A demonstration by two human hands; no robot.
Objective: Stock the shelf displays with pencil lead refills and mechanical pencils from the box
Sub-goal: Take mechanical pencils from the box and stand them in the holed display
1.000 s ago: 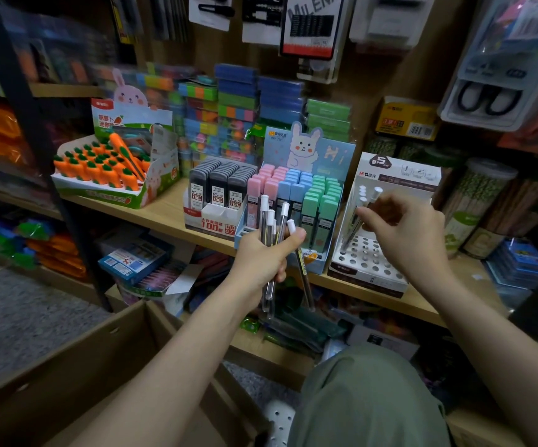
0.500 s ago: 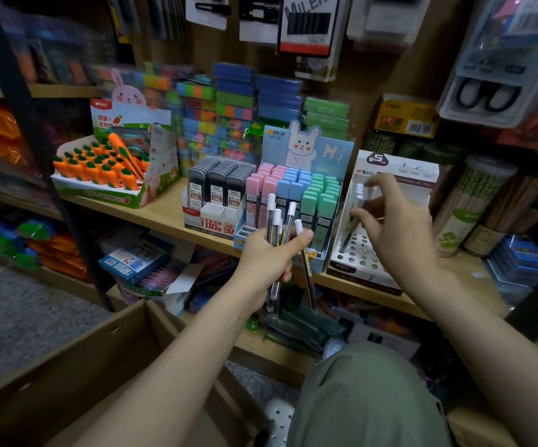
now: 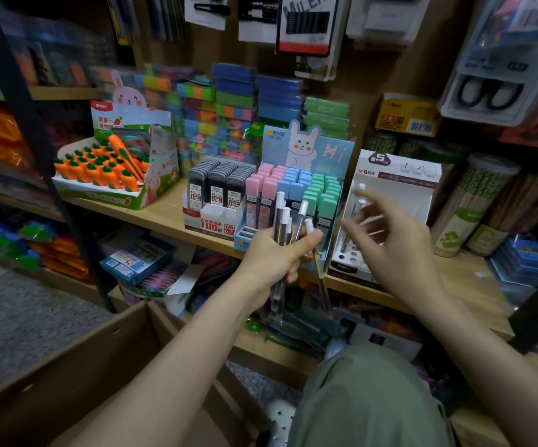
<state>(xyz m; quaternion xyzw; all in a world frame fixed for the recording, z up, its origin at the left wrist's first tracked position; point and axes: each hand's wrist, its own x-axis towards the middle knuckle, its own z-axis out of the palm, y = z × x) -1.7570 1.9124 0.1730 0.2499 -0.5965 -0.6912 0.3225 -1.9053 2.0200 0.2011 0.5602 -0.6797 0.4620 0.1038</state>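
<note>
My left hand (image 3: pixel 277 256) grips a bunch of clear mechanical pencils (image 3: pixel 288 221) with white caps, held upright in front of the shelf. My right hand (image 3: pixel 393 243) is blurred, fingers spread and empty, just in front of the white pencil display stand (image 3: pixel 393 185). A few pencils (image 3: pixel 359 201) stand in the stand's holes at its left side. Left of it sit the pastel lead refill display (image 3: pixel 306 191) with a bunny card and the black lead refill box (image 3: pixel 216 188). The open cardboard box (image 3: pixel 106 359) lies at the lower left.
A carrot-themed display (image 3: pixel 109 169) stands on the wooden shelf (image 3: pixel 161 214) at the left. Stacked colourful erasers (image 3: pixel 232 108) fill the back. Pencil tubs (image 3: pixel 474 204) stand at the right. Packaged goods hang above, and a lower shelf holds more packs. My knee (image 3: pixel 367 395) is below.
My right hand has let go of the pencil it placed in the white stand and drawn back toward the left hand with fingers spread. The left hand stays put with its bunch.
</note>
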